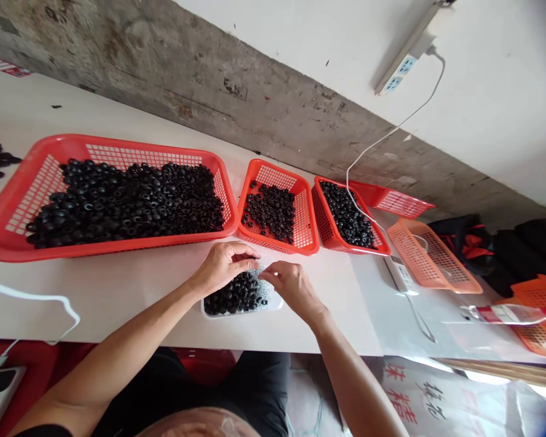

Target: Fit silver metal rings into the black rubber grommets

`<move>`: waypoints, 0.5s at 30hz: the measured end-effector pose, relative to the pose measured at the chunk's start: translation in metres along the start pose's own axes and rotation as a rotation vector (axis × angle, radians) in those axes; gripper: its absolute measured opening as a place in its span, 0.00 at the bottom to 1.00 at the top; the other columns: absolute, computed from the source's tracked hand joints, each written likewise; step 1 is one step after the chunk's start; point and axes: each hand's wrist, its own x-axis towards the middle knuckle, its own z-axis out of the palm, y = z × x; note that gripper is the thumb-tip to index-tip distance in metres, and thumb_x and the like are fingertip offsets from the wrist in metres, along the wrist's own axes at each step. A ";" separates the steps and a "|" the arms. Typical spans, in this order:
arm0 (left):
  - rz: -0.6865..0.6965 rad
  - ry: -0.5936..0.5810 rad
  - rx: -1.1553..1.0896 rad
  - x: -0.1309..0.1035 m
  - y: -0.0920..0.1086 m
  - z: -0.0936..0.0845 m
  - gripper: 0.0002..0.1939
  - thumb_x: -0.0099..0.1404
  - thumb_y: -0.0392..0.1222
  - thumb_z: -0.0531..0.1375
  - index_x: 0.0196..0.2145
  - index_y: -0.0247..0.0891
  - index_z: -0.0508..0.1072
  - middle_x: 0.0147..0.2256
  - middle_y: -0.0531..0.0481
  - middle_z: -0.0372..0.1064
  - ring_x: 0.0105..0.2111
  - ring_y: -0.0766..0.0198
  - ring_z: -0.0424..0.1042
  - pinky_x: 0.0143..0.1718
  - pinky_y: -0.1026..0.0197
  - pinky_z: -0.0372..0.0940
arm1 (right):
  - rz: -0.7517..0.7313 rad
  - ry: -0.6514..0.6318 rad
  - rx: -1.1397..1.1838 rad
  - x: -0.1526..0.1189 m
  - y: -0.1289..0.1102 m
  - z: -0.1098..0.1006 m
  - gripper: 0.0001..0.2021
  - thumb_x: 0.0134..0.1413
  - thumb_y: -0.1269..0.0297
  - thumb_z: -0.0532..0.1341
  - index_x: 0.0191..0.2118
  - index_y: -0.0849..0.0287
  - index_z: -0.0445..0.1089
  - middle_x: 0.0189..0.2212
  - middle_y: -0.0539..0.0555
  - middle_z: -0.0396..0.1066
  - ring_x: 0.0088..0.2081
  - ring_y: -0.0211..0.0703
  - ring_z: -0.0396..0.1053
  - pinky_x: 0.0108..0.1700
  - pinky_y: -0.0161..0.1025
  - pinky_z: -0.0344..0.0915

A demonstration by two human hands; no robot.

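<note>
A shallow clear tray sits near the table's front edge, holding black ring-like parts on its left and small shiny silvery pieces on its right. Over its back left part is my left hand, thumb and fingers pinched together on something I cannot make out. My right hand reaches over the right side of the tray, thumb and index finger closed near each other; whatever they hold is too small to name. The fingertips of both hands are close together.
Behind the tray stand a large red basket of black parts, a smaller red basket and a third. Orange baskets, a white cable and a bottle are at the right. A power strip hangs on the wall.
</note>
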 end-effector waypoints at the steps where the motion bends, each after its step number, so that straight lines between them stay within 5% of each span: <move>1: 0.009 -0.008 0.004 0.000 0.000 0.000 0.09 0.62 0.46 0.68 0.37 0.40 0.82 0.35 0.48 0.80 0.31 0.62 0.76 0.32 0.64 0.68 | 0.025 0.007 0.131 -0.002 0.002 -0.001 0.10 0.62 0.60 0.62 0.34 0.60 0.78 0.23 0.50 0.75 0.25 0.37 0.69 0.34 0.34 0.63; 6: 0.112 -0.031 0.162 -0.001 -0.002 0.000 0.09 0.64 0.44 0.67 0.41 0.43 0.82 0.38 0.47 0.80 0.36 0.59 0.78 0.40 0.60 0.69 | 0.078 -0.005 0.463 -0.006 0.004 -0.006 0.10 0.59 0.62 0.60 0.33 0.60 0.78 0.17 0.47 0.69 0.21 0.35 0.63 0.29 0.33 0.59; 15: 0.232 -0.110 0.409 -0.005 0.010 -0.002 0.07 0.69 0.43 0.62 0.39 0.41 0.79 0.32 0.49 0.75 0.30 0.63 0.71 0.33 0.62 0.62 | 0.109 0.007 0.829 -0.008 -0.002 0.001 0.16 0.54 0.50 0.65 0.31 0.60 0.78 0.15 0.46 0.63 0.19 0.32 0.54 0.23 0.32 0.50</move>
